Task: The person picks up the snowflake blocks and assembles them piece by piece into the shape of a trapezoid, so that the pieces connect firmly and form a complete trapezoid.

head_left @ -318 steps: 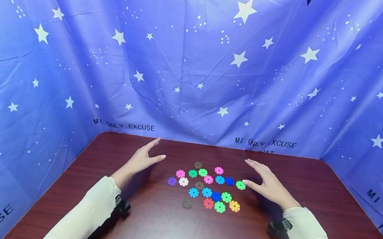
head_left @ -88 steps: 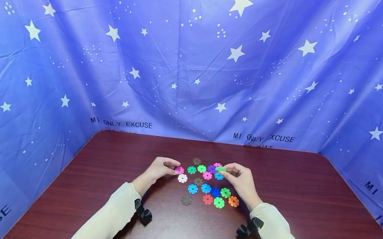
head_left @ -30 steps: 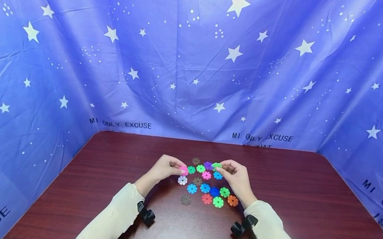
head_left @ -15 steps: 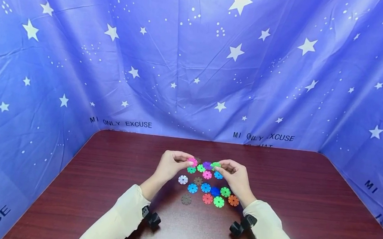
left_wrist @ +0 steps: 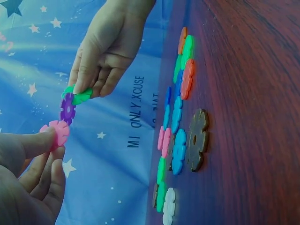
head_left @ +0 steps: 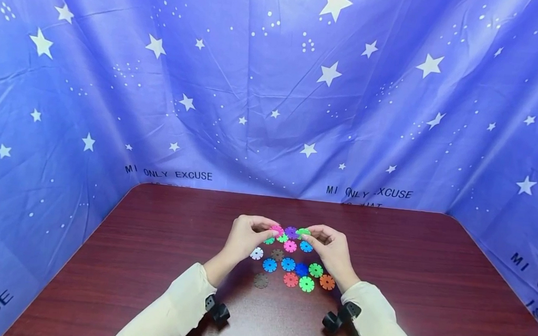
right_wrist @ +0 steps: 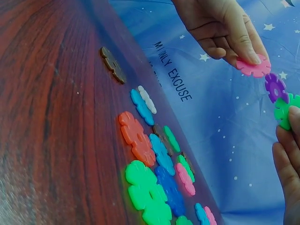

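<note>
My left hand (head_left: 244, 237) pinches a pink notched plastic disc (left_wrist: 60, 134) between thumb and fingers. My right hand (head_left: 333, 253) pinches a bright green notched disc (left_wrist: 82, 96), which is joined to a purple one (left_wrist: 68, 110). All three are held up above the table, with the purple piece in the middle. The pink disc's edge meets the purple disc's edge; whether their notches are interlocked I cannot tell. Below the hands lie loose discs of the same kind, among them a white one (head_left: 256, 253), a red one (head_left: 291, 279) and an orange one (head_left: 327, 282).
The dark red-brown wooden table (head_left: 145, 295) carries several more discs, including a grey-brown one (head_left: 261, 281) nearest the front. A blue cloth with white stars (head_left: 275, 84) hangs behind and at both sides. Black wrist cameras sit at both cuffs.
At first both hands were apart, holding nothing. Later the right hand held the green disc with the purple; the left hand lifted the pink disc and carried it right to the purple one.
</note>
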### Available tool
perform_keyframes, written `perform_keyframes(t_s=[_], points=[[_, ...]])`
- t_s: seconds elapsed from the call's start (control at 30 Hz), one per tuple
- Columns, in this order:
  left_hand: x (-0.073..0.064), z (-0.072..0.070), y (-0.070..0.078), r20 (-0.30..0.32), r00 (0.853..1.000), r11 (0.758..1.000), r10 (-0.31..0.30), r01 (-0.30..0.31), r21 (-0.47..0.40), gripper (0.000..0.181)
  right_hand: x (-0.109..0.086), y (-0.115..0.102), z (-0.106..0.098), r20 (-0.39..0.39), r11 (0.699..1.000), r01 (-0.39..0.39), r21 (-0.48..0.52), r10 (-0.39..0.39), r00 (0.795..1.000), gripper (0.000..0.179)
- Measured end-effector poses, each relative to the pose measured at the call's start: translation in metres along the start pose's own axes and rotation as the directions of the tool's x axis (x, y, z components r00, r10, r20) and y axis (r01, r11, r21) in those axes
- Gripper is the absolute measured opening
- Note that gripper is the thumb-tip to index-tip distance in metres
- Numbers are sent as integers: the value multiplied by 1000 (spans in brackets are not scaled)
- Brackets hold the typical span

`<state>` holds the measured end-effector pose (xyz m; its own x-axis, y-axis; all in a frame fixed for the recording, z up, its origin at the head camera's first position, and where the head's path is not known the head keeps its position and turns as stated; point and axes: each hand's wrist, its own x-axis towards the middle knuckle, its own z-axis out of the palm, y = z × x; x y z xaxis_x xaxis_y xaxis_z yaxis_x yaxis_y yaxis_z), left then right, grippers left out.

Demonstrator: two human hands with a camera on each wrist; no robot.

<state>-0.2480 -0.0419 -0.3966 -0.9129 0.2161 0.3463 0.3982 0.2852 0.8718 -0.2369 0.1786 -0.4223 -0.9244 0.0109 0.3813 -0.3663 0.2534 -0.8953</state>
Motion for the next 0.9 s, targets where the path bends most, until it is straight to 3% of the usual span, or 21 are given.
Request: perform_keyframes(t_s=[0.13, 0.3, 0.63, 0.9], points=[[-1, 2, -1, 0, 1000, 1000, 23, -23, -16, 16, -2, -9, 0, 22, 1000, -4, 9, 4, 1000, 13], [-2, 7, -1, -4, 1000, 1000, 11, -12, -18, 17, -8, -32, 2, 36, 1000, -3, 16, 2, 999, 12], [-3, 12, -1, -6, 999, 998, 40, -40, -48, 13, -9, -35, 1, 8, 1000, 2, 9, -2, 1000, 9], [-4, 12, -2, -8, 998, 995, 61, -61, -76, 12, -9, -39, 0, 42, 1000, 26, 11, -26, 999, 6]])
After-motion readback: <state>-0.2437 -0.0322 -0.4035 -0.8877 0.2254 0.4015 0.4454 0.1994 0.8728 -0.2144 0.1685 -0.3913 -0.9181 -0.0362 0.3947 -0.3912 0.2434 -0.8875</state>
